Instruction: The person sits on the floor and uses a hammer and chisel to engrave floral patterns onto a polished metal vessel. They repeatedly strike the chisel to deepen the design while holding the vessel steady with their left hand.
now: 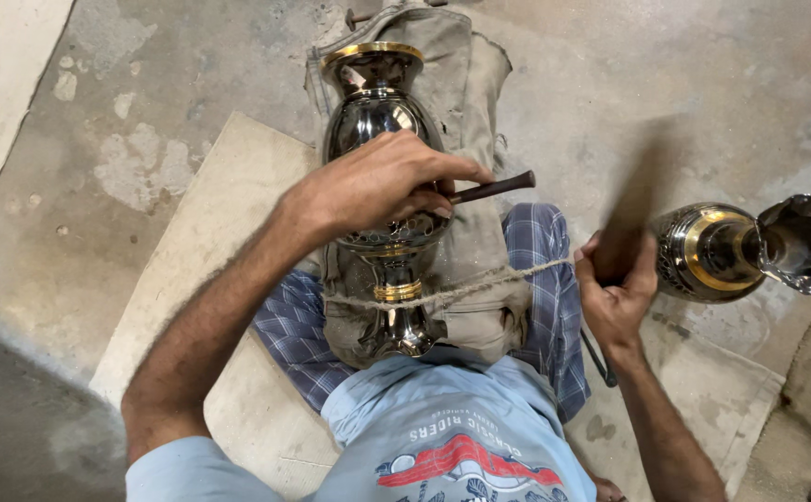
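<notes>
Left hand lies across the belly of a polished dark metal vase, its fingers clenched around a slim dark tool whose handle juts out just past the fingertips toward the person's right. The vase lies on its side directly beneath those fingers, gold-rimmed mouth pointing away from the body, gold-banded stem and foot toward the torso. It rests on a khaki cloth pad spread over the person's lap; blue checked trousers show at both sides of the pad. A coarse rope crosses the stem just below the left fingers, nearer the body, and runs toward the right hand. Right hand is raised well apart from the left, fingers closed on a motion-blurred dark object; what it is cannot be told through the blur. Just beyond the right fingers, farther to the person's right, a second metal vase with a gold band lies on its side on the concrete floor, its flared silver mouth pointing away from the hand. A flat pale board lies under the person, below the left forearm. Light blue shirt fills the near edge.
</notes>
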